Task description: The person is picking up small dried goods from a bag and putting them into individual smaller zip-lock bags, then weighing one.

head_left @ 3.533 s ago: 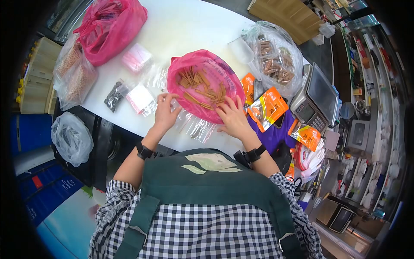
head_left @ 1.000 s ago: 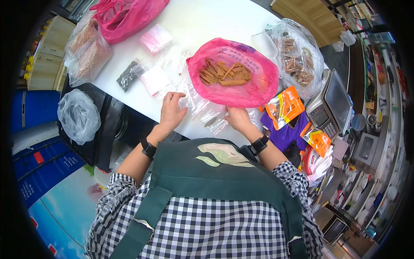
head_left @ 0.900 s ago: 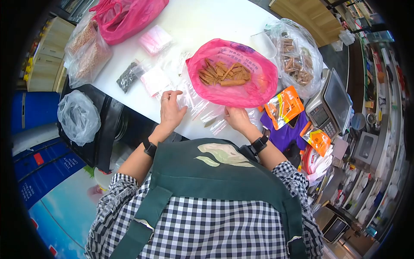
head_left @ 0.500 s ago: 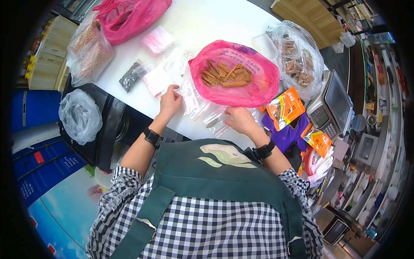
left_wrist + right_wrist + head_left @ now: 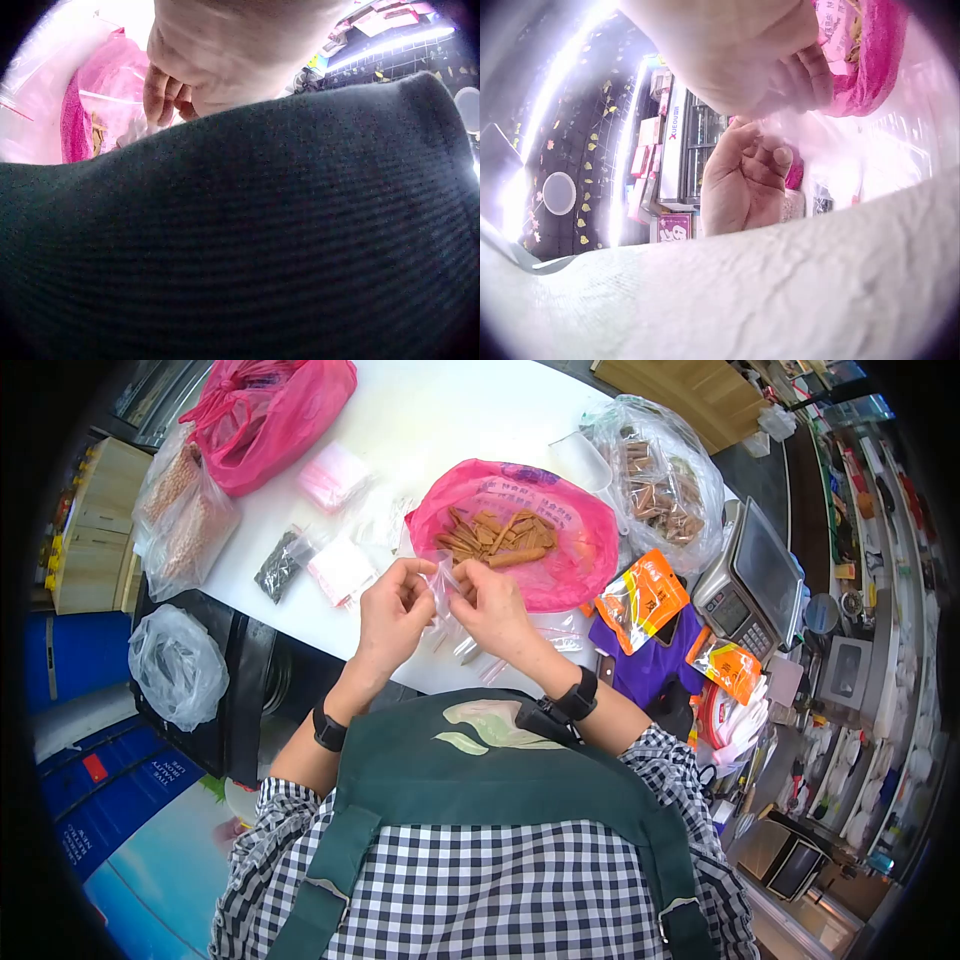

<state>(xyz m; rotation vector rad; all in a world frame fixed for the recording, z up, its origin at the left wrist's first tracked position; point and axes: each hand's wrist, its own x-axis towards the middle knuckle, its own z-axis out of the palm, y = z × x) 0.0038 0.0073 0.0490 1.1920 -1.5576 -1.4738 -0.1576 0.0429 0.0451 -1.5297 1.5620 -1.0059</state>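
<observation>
Both hands raise a small clear zip bag (image 5: 440,578) just in front of the pink bag (image 5: 570,550).
My left hand (image 5: 392,610) and right hand (image 5: 490,610) each pinch its top edge between thumb and fingers (image 5: 410,578), above the worktop (image 5: 440,420). I'd part the two lips evenly, keeping close to the brown sticks (image 5: 495,538).

Bright overhead light; fisheye vignette; wrist views blurred, glare-washed.

The small clear plastic bag (image 5: 440,582) is thin and crumpled, pinched at its top between the left hand (image 5: 393,615) and the right hand (image 5: 490,610), above the table edge.
</observation>
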